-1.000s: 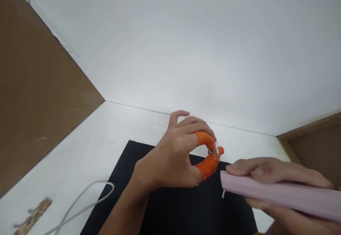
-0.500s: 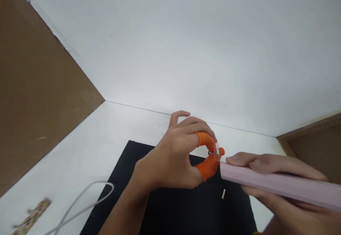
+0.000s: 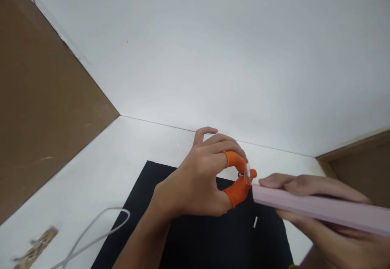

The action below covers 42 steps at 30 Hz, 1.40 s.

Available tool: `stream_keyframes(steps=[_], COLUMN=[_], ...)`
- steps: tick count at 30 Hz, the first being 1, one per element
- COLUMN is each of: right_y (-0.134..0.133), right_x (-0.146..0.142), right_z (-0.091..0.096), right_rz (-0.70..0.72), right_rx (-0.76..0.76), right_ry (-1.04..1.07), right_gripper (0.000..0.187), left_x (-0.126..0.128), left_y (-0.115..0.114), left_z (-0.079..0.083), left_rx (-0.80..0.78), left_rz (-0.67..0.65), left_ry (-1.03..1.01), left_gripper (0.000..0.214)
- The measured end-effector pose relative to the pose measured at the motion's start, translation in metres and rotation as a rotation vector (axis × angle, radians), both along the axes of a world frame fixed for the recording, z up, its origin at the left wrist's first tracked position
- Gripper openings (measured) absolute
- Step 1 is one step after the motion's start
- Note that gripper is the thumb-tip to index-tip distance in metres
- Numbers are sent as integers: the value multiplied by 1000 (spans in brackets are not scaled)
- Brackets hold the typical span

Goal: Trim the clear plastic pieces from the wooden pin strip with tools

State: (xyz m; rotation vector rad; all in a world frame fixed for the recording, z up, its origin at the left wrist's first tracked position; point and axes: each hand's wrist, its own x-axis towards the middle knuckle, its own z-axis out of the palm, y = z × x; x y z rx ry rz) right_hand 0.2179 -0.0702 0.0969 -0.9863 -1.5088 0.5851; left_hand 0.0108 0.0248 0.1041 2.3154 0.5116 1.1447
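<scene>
- White wall behind; below it I see the white counter (image 3: 152,139), a black mat (image 3: 210,242) on its near part
- My left hand (image 3: 204,181), orange covers (image 3: 239,192) on thumb and finger, has its grip pinched on a small clear piece (image 3: 248,174) by the mat's far edge
- My right hand's (image 3: 332,188) grip is wrapped around a pink bar (image 3: 317,210), left end just beside the clear piece
- I judge this as an aligning step; the next move calls for a steady pinch and small right-hand corrections

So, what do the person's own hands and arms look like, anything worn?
The left hand wears orange covers with thick rims on thumb and index finger; the left forearm shows no sleeve. The right hand shows no covers.
</scene>
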Motion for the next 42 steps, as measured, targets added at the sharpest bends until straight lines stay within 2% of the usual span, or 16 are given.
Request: stream_keyframes(steps=[4, 6, 8, 11, 13, 15, 18, 20, 25, 26, 28, 33, 35, 39, 40, 42], right_y=[9, 11, 9, 1, -1, 2, 10, 11, 1, 0, 2, 17, 16, 4, 2, 3], right_x=[-7, -8, -5, 0, -1, -4, -7, -6, 1, 1, 0, -3, -3, -1, -1, -1], right_z=[-13, -16, -11, 3, 9, 6, -7, -12, -1, 1, 0, -13, -11, 1, 3, 2], right_rz=[-311, -368, -268, -39, 20, -39, -273, -345, -32, -11, -55, -350, -306, 1, 35, -13], right_rx=[185, 224, 180, 17, -43, 18, 172, 206, 24, 2, 17, 204, 171, 2, -15, 18], right_ry=[168, 200, 149, 9, -15, 40, 159, 191, 33, 20, 36, 131, 123, 46, 31, 45], right_gripper=[28, 25, 25, 26, 27, 28, 27, 26, 33, 33, 31, 29, 28, 33, 35, 34], left_x=[-3, -5, -4, 0, 1, 1, -2, -2, -1, -1, -1, -1, 0, 0, 0, 0], left_y=[-3, -4, -3, 1, 2, 2, -1, -2, 1, 1, 1, 0, 0, 1, 1, 0], left_z=[-3, -4, -3, 0, 0, -1, -3, -3, 0, 0, 0, -2, -2, -1, -1, -2], left_rx=[-3, -8, -8, -8, -13, -12, -4, -3, -3, -2, 0, -6, -3, -6, -6, -2], left_rz=[-5, -4, 8, 17, 14, 12, 12, 16, 27, 24, 21, 27, 31, 38, 39, 36], left_ry=[4, 7, 7, 12, 13, 11, 15, 20, 20, 19, 11, 20, 16, 14, 15, 9], left_gripper=[14, 14, 14, 14, 15, 14, 14, 14, 13, 14, 13, 12, 12, 12, 12, 12])
